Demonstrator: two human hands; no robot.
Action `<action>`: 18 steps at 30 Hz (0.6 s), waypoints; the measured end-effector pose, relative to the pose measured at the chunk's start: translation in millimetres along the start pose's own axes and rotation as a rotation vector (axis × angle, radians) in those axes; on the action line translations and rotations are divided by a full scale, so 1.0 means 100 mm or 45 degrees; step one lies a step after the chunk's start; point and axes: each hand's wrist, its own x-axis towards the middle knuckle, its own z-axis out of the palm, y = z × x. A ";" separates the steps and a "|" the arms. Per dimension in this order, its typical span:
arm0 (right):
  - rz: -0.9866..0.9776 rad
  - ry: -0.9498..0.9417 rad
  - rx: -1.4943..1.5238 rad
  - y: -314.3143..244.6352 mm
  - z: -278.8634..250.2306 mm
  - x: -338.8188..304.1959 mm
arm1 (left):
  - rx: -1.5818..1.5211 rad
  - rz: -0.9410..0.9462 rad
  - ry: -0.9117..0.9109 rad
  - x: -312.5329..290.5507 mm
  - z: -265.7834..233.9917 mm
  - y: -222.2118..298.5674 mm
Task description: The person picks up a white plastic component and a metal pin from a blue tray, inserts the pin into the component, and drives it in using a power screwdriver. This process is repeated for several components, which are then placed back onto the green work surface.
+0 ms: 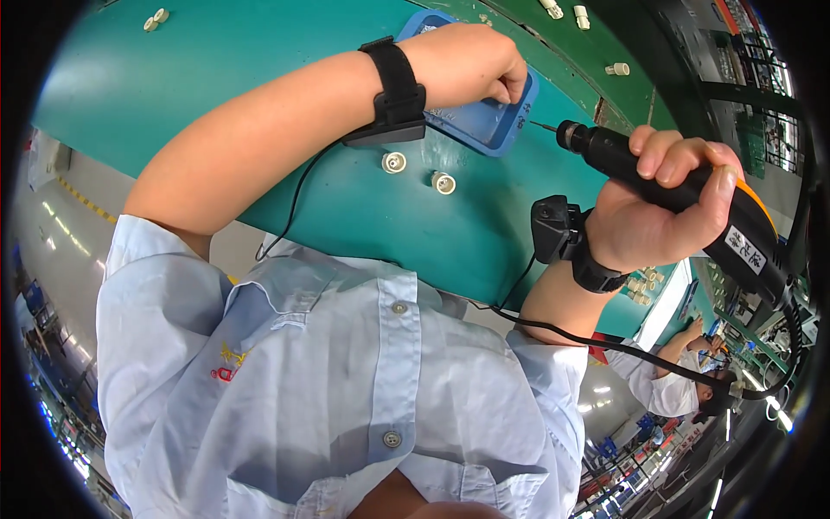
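Note:
My left hand (467, 65) reaches over a blue tray (484, 145), its fingers curled down and pinched together. Whatever lies between those fingertips is hidden. Small dark screws (523, 112) show by the tray's right end. My right hand (666, 203) is wrapped round a black electric screwdriver (618, 151) with an orange strip. Its thin bit points left, just right of the tray. Two round cream-coloured plastic fittings (393, 163) stand on the green mat below the tray, apart from both hands.
The green table mat (285, 65) stretches away to the left. More cream fittings (617, 69) lie at the top right, and a cluster (644, 284) sits beyond my right forearm. A black cable (640, 350) loops to the screwdriver. Another person (661, 381) works at the lower right.

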 end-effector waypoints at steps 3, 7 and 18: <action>0.016 -0.005 -0.008 -0.01 -0.01 -0.02 | 0.125 0.012 -0.033 0.01 -0.05 0.01; 0.023 -0.047 0.054 -0.07 -0.02 -0.03 | -0.135 -0.111 0.031 -0.02 -0.11 0.08; 0.079 -0.363 0.431 -0.50 0.11 -0.30 | -0.498 -0.034 0.277 -0.90 0.01 0.51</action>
